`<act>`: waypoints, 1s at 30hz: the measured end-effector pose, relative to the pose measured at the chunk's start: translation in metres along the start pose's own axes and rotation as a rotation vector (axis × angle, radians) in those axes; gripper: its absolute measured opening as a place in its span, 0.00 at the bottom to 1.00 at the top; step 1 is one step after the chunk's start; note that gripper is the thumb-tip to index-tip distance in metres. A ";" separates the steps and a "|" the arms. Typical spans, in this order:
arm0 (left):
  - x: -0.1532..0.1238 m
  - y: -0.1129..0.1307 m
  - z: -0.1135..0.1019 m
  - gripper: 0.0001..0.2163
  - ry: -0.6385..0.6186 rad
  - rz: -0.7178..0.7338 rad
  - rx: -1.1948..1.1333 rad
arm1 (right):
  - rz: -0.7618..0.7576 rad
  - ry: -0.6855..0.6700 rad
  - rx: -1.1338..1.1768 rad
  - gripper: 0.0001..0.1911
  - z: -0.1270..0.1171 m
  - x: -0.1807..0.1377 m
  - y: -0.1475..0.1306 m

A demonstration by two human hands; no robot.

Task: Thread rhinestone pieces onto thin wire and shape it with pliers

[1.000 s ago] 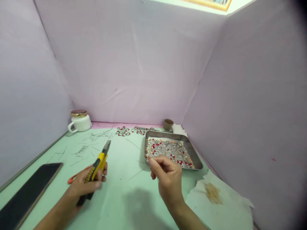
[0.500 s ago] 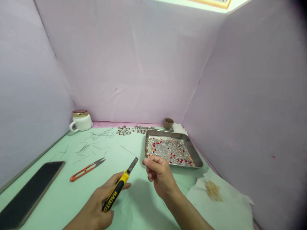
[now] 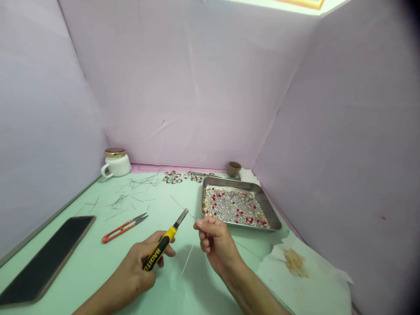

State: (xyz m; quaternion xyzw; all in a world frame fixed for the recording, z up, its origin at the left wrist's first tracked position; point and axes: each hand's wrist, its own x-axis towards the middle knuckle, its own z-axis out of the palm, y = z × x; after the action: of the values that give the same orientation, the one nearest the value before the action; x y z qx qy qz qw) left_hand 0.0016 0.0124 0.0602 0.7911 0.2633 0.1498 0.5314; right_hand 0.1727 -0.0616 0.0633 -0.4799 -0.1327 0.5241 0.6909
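My left hand (image 3: 138, 269) is closed round yellow-and-black pliers (image 3: 164, 245), whose grey jaws point up and right toward my right hand. My right hand (image 3: 215, 243) is closed in a pinch just right of the jaws; it seems to hold a thin wire (image 3: 187, 261) that runs down and left from the fingers. Both hands hover over the green tabletop (image 3: 98, 258), in front of a steel tray (image 3: 272, 215) filled with small silver and red beads.
Orange thread snips (image 3: 123, 226) lie left of the hands, a dark phone (image 3: 46, 260) at the far left. Loose wires (image 3: 126, 199), a white lidded mug (image 3: 116, 162), beaded pieces (image 3: 179, 176) and a small brown cup (image 3: 234, 169) sit at the back. Stained paper (image 3: 302, 271) lies right. Lilac walls enclose the table.
My left hand carried the pliers from the left, beside the snips, to the middle, up to my right hand. The right hand drew slightly toward me. The view shifted a little.
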 end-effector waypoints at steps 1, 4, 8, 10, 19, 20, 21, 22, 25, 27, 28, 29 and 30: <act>0.002 -0.002 -0.004 0.19 0.043 -0.019 -0.046 | -0.001 0.011 0.008 0.09 -0.001 0.000 -0.001; 0.006 -0.008 -0.020 0.11 0.290 -0.154 -0.168 | -0.008 0.044 0.032 0.09 -0.007 0.000 -0.007; 0.008 -0.015 -0.037 0.14 0.462 -0.239 -0.243 | -0.007 0.061 0.076 0.10 -0.012 0.000 -0.016; 0.007 -0.015 -0.037 0.20 0.361 -0.174 -0.201 | 0.016 0.052 0.100 0.09 -0.013 0.001 -0.017; -0.004 0.014 -0.006 0.33 -0.003 -0.028 0.067 | 0.076 0.002 0.062 0.08 -0.009 -0.001 -0.012; -0.005 0.016 -0.004 0.33 -0.015 -0.035 0.082 | 0.066 0.003 0.038 0.08 -0.008 -0.001 -0.011; -0.005 0.016 -0.002 0.33 -0.016 -0.040 0.090 | 0.056 0.006 0.014 0.09 -0.007 -0.002 -0.010; -0.006 0.016 -0.001 0.33 -0.011 -0.041 0.089 | 0.049 0.009 -0.008 0.09 -0.006 -0.002 -0.009; -0.006 0.012 0.002 0.31 0.029 -0.053 0.070 | 0.035 0.007 -0.045 0.08 -0.004 -0.003 -0.007; -0.006 0.008 0.001 0.29 0.069 -0.066 0.070 | 0.027 0.001 -0.053 0.08 -0.004 -0.003 -0.006; -0.005 0.007 -0.001 0.28 0.092 -0.069 0.070 | 0.021 -0.002 -0.056 0.08 -0.005 -0.003 -0.006; -0.004 0.005 -0.003 0.28 0.111 -0.064 0.066 | 0.016 -0.004 -0.059 0.08 -0.005 -0.003 -0.006; -0.004 0.004 -0.005 0.28 0.115 -0.054 0.056 | 0.015 -0.005 -0.059 0.08 -0.006 -0.002 -0.006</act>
State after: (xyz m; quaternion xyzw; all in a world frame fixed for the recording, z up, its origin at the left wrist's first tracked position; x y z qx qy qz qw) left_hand -0.0030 0.0131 0.0661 0.7883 0.3187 0.1734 0.4969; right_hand 0.1794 -0.0663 0.0662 -0.4997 -0.1462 0.5263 0.6723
